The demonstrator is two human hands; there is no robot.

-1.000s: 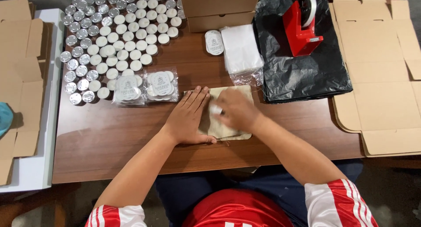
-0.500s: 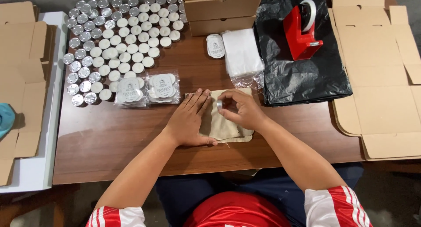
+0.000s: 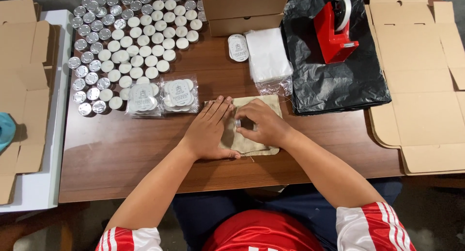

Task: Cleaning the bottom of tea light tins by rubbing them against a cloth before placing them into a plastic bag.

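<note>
Right hand (image 3: 264,127) grip pinching small round silver tin (image 3: 238,123) on flat beige cloth pouch (image 3: 252,144), long axis toward 12 o'clock, left hand (image 3: 209,130) spread flat on it, brown wooden worktop (image 3: 135,154).

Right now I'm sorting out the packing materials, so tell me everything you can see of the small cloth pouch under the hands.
The cloth pouch is a flat, beige, roughly rectangular bag of coarse, linen-like fabric, lying on the brown wooden table in front of the person. The left hand presses flat on its left part; the right hand rests on top, fingers curled round a small silvery round tin. A thin loose thread trails from its lower edge. Much of it is covered.
</note>
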